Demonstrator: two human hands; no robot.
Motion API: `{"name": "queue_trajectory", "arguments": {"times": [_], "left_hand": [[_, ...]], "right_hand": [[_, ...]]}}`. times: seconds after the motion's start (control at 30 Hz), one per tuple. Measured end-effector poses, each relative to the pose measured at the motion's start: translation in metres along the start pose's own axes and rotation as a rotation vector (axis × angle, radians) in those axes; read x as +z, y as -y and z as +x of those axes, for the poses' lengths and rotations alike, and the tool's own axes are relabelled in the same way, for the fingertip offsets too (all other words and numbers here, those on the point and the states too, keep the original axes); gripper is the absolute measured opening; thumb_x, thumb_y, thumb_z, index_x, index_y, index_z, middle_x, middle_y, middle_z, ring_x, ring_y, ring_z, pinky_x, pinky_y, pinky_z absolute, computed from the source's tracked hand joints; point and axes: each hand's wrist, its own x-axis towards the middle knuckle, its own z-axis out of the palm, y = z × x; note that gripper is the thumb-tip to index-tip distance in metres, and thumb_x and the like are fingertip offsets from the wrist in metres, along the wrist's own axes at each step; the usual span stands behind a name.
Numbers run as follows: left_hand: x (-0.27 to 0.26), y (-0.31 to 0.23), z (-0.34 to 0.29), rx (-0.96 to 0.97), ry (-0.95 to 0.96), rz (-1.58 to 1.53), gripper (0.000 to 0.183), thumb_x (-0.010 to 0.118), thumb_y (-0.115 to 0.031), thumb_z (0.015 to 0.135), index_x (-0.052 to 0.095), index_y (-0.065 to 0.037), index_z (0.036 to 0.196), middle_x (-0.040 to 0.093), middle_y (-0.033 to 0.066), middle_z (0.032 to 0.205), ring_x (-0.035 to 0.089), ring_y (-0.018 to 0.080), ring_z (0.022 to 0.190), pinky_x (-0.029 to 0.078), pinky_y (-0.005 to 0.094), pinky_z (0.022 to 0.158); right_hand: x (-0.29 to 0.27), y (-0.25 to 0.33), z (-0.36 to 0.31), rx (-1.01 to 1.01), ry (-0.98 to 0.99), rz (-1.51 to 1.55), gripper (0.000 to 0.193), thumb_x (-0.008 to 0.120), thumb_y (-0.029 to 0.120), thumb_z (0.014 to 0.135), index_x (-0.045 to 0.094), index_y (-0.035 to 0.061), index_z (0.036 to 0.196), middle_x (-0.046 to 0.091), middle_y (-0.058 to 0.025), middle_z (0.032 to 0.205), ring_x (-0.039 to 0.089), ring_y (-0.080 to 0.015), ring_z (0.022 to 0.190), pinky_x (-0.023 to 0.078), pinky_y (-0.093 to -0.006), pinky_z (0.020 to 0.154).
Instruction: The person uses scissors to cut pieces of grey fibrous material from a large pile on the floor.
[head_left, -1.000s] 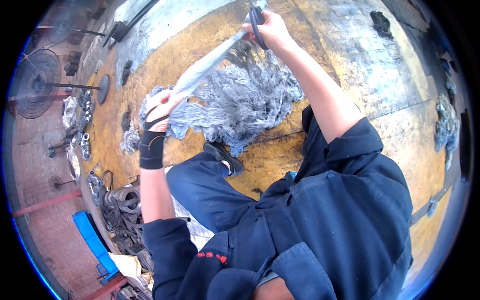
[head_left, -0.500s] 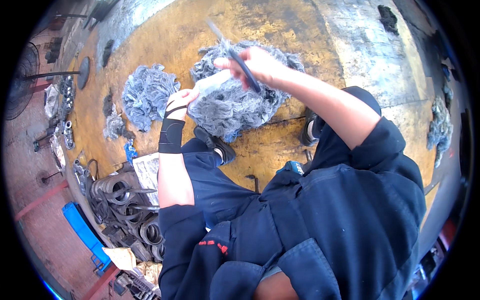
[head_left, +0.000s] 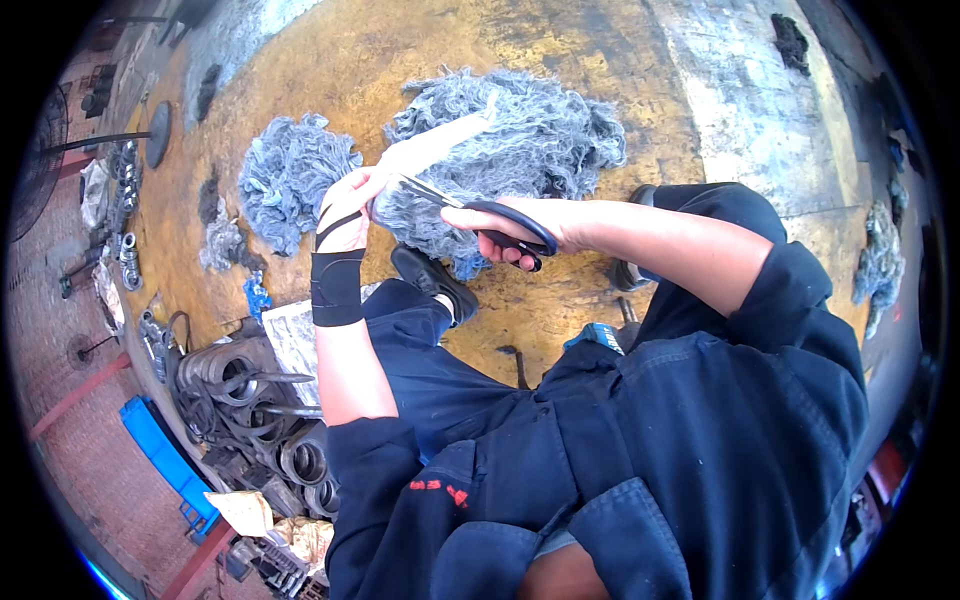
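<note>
My left hand [head_left: 346,205], in a black wrist wrap, pinches one end of a thin whitish strip of sheet [head_left: 440,143]; whether it is plastic or cloth I cannot tell. The strip's other end reaches up and right over a large heap of grey fibrous waste [head_left: 565,135]. My right hand [head_left: 505,225] grips dark-handled scissors [head_left: 530,228]. Their blades point left, close to my left fingers and the strip's near end. I cannot make out whether the blades touch the strip.
A smaller heap of blue-grey fibre [head_left: 292,180] lies left on the stained yellow floor [head_left: 640,110]. Metal rings and dark parts [head_left: 240,375] crowd the lower left, near a blue metal piece [head_left: 165,455]. A fan [head_left: 40,150] stands at far left. My shoe [head_left: 437,285] is beside the large heap.
My right hand has come down, turning the scissors so the blades now point left toward my left hand. The strip now extends farther up and right from my left hand.
</note>
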Motion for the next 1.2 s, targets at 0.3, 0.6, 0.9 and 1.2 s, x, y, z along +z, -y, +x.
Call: {"name": "queue_trajectory", "arguments": {"times": [0.3,0.6,0.9,1.2], "left_hand": [[0.003,-0.003,0.000,0.044,-0.022,0.015,0.026,0.061,-0.009,0.085,0.058,0.006,0.106,0.063,0.0090,0.099,0.060,0.0130,0.091,0.044,0.0231,0.083],[0.020,-0.009,-0.008,0.041,-0.066,0.036,0.045,0.069,-0.003,0.077,0.048,0.005,0.116,0.062,0.0110,0.104,0.058,0.0153,0.097,0.043,0.0255,0.087],[0.031,-0.012,-0.006,0.121,0.133,-0.063,0.064,0.067,-0.001,0.077,0.037,0.003,0.133,0.051,0.0121,0.125,0.047,0.0218,0.117,0.036,0.0308,0.100],[0.031,-0.020,-0.010,-0.026,0.277,-0.154,0.043,0.071,-0.005,0.075,0.056,0.000,0.115,0.061,0.0062,0.104,0.054,0.0143,0.101,0.040,0.0251,0.088]], "right_hand": [[0.002,0.000,0.000,-0.001,0.012,0.018,0.072,0.046,0.076,0.076,0.050,0.0055,0.064,0.044,0.0003,0.056,0.042,-0.0081,0.041,0.035,-0.0214,0.038],[0.009,0.006,0.015,-0.105,0.031,0.205,0.064,0.048,0.072,0.078,0.048,0.0085,0.071,0.044,0.0012,0.058,0.041,-0.0067,0.042,0.035,-0.0209,0.037],[0.012,0.017,0.002,-0.101,-0.021,0.183,0.059,0.049,0.067,0.081,0.044,0.0104,0.066,0.038,0.0038,0.054,0.035,-0.0057,0.040,0.028,-0.0200,0.034],[0.004,0.016,-0.012,-0.158,0.011,0.018,0.062,0.047,0.066,0.084,0.044,0.0090,0.058,0.038,0.0023,0.050,0.036,-0.0076,0.039,0.029,-0.0226,0.037]]}}
